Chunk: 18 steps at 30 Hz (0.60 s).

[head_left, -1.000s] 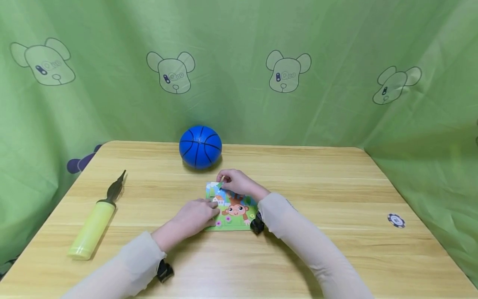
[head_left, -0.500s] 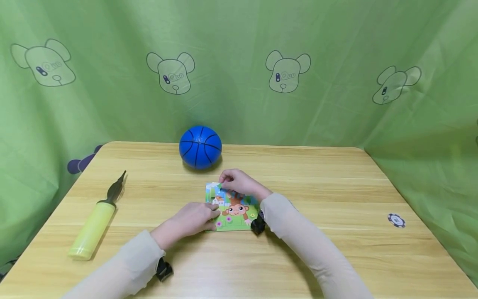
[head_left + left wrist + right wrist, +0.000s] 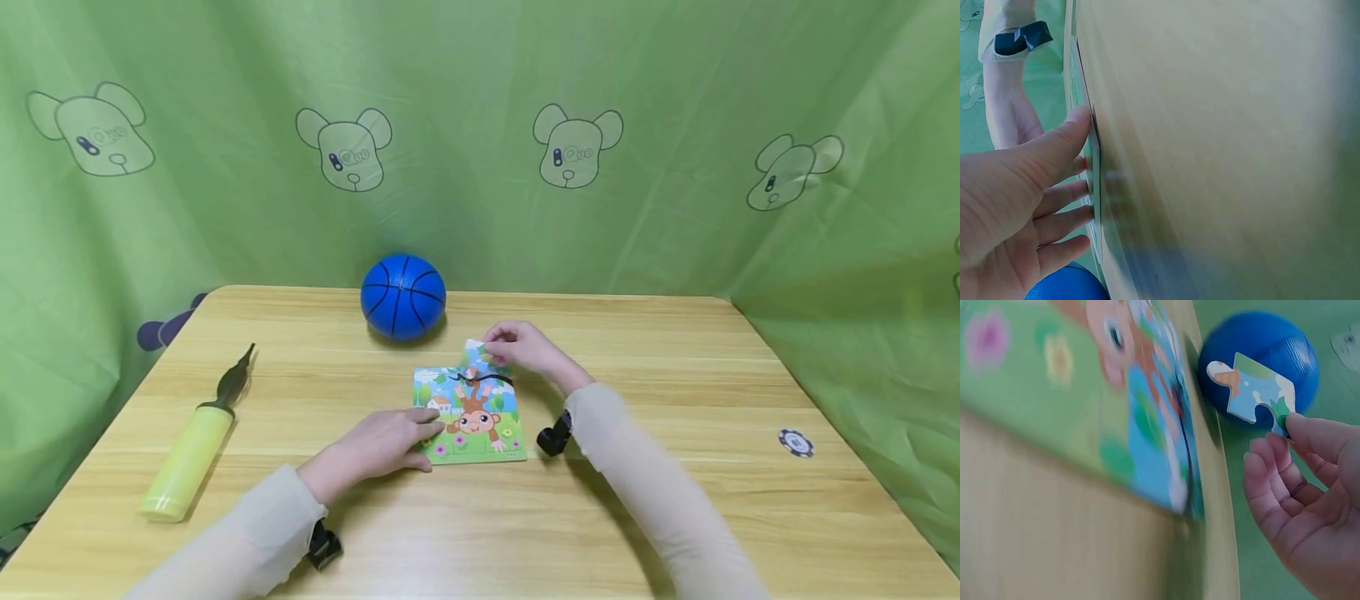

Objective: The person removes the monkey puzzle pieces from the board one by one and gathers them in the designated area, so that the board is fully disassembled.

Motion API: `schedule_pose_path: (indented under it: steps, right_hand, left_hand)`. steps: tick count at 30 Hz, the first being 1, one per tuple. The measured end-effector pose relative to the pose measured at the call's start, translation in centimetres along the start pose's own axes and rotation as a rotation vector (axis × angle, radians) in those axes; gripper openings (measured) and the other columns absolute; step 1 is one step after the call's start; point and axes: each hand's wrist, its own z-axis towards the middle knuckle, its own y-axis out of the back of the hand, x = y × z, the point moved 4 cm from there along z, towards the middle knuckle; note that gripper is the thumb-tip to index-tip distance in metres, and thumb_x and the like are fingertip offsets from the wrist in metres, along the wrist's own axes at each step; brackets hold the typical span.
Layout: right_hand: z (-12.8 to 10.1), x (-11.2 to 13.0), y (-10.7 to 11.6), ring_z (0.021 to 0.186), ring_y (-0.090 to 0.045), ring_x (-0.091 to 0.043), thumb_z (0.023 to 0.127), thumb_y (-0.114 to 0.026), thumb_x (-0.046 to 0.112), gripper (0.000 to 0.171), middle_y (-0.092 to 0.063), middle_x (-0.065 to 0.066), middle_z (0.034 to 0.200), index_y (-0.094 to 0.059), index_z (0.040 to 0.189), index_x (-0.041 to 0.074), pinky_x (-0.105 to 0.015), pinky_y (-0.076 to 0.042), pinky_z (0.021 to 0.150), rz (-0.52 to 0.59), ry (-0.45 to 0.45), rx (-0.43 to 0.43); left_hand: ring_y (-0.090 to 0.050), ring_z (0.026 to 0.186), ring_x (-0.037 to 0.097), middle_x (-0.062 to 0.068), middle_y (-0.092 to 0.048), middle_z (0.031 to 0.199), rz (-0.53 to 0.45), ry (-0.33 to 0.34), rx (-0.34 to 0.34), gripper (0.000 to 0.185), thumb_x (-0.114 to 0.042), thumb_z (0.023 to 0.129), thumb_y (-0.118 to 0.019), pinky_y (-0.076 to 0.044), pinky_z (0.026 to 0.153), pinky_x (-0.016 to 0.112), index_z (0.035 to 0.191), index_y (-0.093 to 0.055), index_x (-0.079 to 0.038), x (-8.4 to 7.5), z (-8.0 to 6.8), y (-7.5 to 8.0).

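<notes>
Pale wood runs across the table (image 3: 675, 375), and on it, from the head view, a monkey puzzle (image 3: 468, 417) lies flat near the middle. The left hand (image 3: 382, 442) rests on the puzzle's near left corner, fingers straight and pressing it down. The right hand (image 3: 521, 346) is lifted just beyond the puzzle's far edge, pinching a puzzle piece (image 3: 474, 354) between thumb and fingertips, the piece tilted up above that edge. A blue ball (image 3: 403, 296) sits farther back, just past the puzzle, and a yellow pump (image 3: 191, 446) lies well off to the left. A small poker chip (image 3: 796, 442) lies near the right edge. Green cloth printed with cartoon bears hangs behind it all.

From the left wrist view, the left hand (image 3: 1016, 206) is spread flat, its fingertips touching the thin edge of the puzzle (image 3: 1093, 187); the ball (image 3: 1066, 284) shows at the bottom.

From the right wrist view, the right hand (image 3: 1307, 500) grips the puzzle piece (image 3: 1250, 390) by one tab, fingers curled, held clear of the blurred puzzle (image 3: 1104, 394), with the ball (image 3: 1260, 359) behind it.
</notes>
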Motion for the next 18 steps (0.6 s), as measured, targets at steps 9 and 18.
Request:
schedule_pose_path:
  steps: [9,18]
  right_hand:
    - [-2.4,-2.4,5.8,0.088,-0.055,-0.039,0.091,-0.058,0.011,0.021,-0.059,-0.021,0.095,-0.060,0.104,-0.006,-0.048,-0.048,0.083,-0.078,-0.056,-0.097]
    - [-3.0,-6.1,9.4,0.070,-0.052,-0.022,0.092,-0.055,0.011,0.021,-0.058,-0.014,0.078,-0.062,0.102,-0.006,-0.030,-0.048,0.065,-0.139,-0.133,-0.088]
  left_hand:
    - [-0.046,0.120,0.030,0.016,-0.047,0.134,0.002,0.021,0.020,0.056,-0.033,0.082,-0.068,-0.040,0.097,0.041,0.127,-0.054,-0.003,-0.1,-0.1,-0.1]
    - [-0.042,0.123,0.032,0.016,-0.045,0.136,-0.022,0.032,0.033,0.057,-0.033,0.083,-0.067,-0.036,0.100,0.043,0.129,-0.053,-0.004,-0.1,-0.1,-0.1]
